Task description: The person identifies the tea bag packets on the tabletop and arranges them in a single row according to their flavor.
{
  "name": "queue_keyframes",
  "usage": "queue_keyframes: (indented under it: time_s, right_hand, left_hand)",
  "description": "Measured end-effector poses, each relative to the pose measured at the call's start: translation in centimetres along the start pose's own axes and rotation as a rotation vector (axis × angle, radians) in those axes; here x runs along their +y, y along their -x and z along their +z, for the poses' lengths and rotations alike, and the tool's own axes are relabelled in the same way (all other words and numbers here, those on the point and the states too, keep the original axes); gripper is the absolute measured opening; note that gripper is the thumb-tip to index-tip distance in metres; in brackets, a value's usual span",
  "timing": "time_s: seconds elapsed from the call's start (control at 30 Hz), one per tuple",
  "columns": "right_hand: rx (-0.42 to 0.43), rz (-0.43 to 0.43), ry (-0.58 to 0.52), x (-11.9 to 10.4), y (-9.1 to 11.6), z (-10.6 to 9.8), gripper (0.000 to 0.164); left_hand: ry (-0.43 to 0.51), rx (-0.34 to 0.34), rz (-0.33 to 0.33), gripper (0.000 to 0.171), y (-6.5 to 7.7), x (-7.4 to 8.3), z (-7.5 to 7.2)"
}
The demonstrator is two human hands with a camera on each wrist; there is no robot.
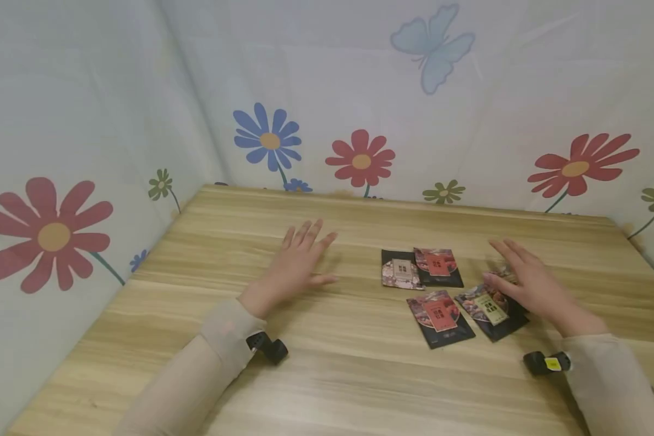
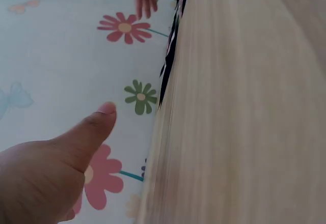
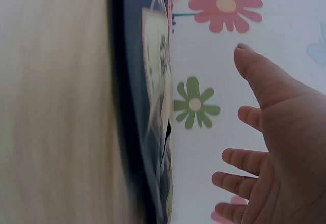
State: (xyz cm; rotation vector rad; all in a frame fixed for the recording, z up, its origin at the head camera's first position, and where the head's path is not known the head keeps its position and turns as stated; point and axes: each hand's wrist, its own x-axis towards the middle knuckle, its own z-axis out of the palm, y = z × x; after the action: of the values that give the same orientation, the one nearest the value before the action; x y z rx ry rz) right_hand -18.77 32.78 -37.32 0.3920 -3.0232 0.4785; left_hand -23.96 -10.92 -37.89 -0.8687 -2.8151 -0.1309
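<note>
The worktop [image 1: 327, 387] meets a flower-printed sheet [image 1: 512, 91] along its far edge and left side, with wood surface spreading near and left of the packets, where the left hand [image 1: 289, 266], fingers apart, hovers over it. Right of centre, well in from the far edge, lie at least four flat packets, contents hidden: a pale-labelled packet [image 1: 402, 270] touching a red-labelled packet [image 1: 438, 266], and nearer, another red-labelled packet [image 1: 441, 319] beside a yellow-labelled packet [image 1: 492, 309]. The right hand [image 1: 539, 287], fingers apart, hangs above the last one's right side.
</note>
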Motion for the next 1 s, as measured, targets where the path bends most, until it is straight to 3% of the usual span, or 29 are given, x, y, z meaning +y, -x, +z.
queue_keyframes:
  time_s: [0.2, 0.33, 1.0]
  right_hand:
    - [-0.006, -0.051, -0.012, -2.1, -0.3, -0.1, 0.075]
    - [0.004, -0.088, -0.036, -3.1, -0.1, 0.3, 0.071]
    - [0.045, -0.180, -0.042, -6.5, 1.2, 1.2, 0.067]
  left_hand:
    - [0.016, 0.036, 0.032, 0.083, -0.2, 1.9, -0.7]
    - [0.013, 0.017, 0.038, 0.082, -0.6, 3.2, -1.1]
    - [0.021, -0.013, 0.118, 0.081, -2.6, 7.2, -0.7]
